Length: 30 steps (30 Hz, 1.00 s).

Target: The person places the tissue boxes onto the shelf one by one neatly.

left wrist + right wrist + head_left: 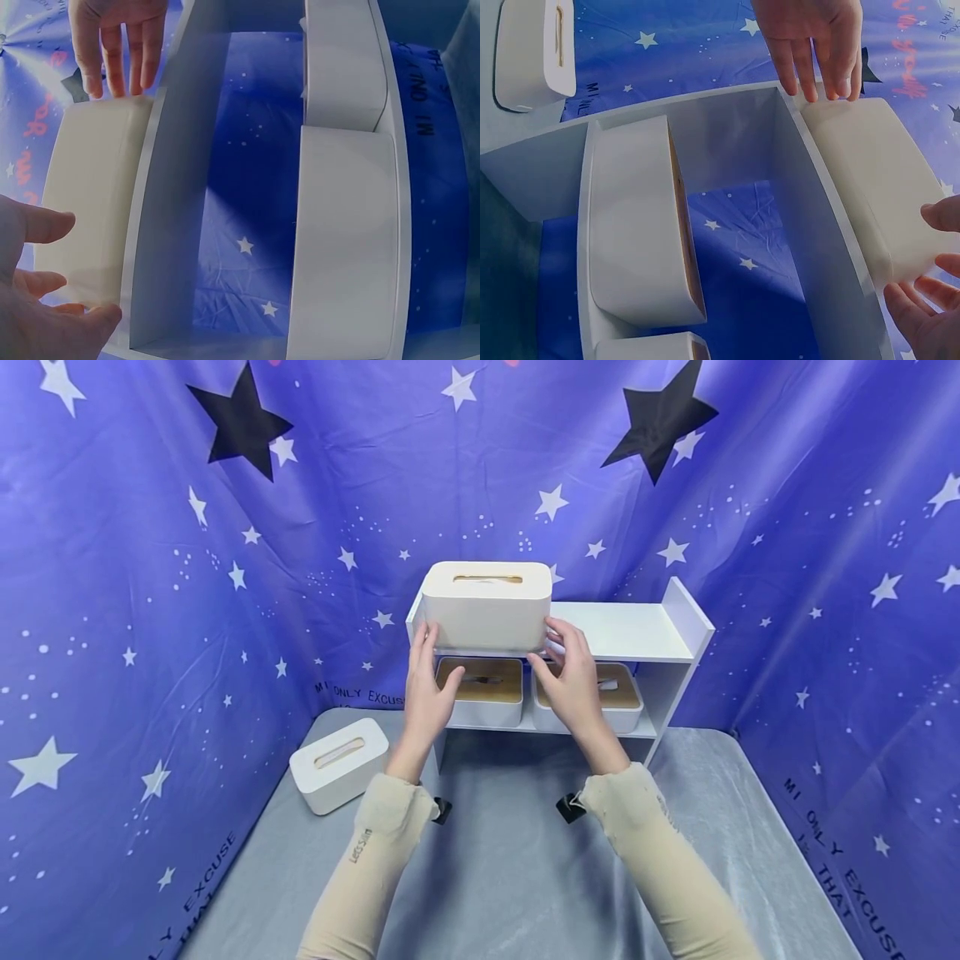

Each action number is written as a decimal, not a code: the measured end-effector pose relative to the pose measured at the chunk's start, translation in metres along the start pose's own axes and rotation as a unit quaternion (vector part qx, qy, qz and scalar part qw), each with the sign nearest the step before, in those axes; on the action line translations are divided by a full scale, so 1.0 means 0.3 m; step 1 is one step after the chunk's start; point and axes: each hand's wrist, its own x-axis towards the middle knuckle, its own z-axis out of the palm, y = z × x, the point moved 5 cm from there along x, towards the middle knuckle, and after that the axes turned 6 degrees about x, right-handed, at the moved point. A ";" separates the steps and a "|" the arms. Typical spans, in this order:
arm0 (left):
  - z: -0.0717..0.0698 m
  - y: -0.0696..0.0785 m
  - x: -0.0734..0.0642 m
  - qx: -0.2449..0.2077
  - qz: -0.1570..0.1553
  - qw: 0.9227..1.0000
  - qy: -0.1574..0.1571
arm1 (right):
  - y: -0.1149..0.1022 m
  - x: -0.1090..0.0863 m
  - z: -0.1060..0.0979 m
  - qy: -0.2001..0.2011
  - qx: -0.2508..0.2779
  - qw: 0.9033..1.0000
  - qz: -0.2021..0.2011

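Observation:
A cream-white tissue box [486,620] stands upright at the left end of the white shelf's top board [618,631], its slotted lid upward. My left hand [428,700] is at the box's left end, fingers extended along its side and thumb apart. At the opposite end is my right hand [570,675], its fingertips close to the lower corner. In the left wrist view the left hand [45,292] has its fingers spread around the near end of the box [94,187]. The right wrist view shows the right hand [934,307] with spread, slightly bent fingers.
Two white boxes with wood-coloured tops, a left one [491,714] and a right one [626,720], stand on the lower shelf board. Another white tissue box [341,777] lies on the grey cloth [510,868], left of the shelf. Blue starry curtains [480,468] surround it.

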 end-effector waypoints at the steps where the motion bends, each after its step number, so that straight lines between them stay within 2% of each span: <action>1: 0.002 -0.002 -0.003 -0.005 0.001 1.000 -0.001 | -0.018 -0.008 0.000 0.000 0.003 1.000 0.003; 3: 0.005 -0.004 -0.008 -0.012 0.002 1.000 -0.002 | -0.055 -0.024 -0.001 -0.002 0.006 1.000 0.003; 11: 0.012 -0.019 -0.031 -0.018 0.003 1.000 -0.002 | -0.052 -0.058 0.008 -0.011 0.007 1.000 0.001; 17: 0.018 -0.024 -0.045 -0.017 -0.002 1.000 -0.002 | -0.050 -0.074 0.016 -0.020 0.010 1.000 0.015; 20: 0.020 -0.024 -0.048 -0.018 -0.003 1.000 -0.001 | -0.038 -0.075 0.022 -0.023 0.010 1.000 0.019; 27: 0.019 -0.026 -0.049 -0.020 -0.003 1.000 -0.003 | 0.068 -0.063 0.033 -0.018 0.013 1.000 0.015; 30: 0.018 -0.030 -0.051 -0.022 -0.008 1.000 -0.008 | 0.078 -0.063 0.030 -0.018 0.014 1.000 0.008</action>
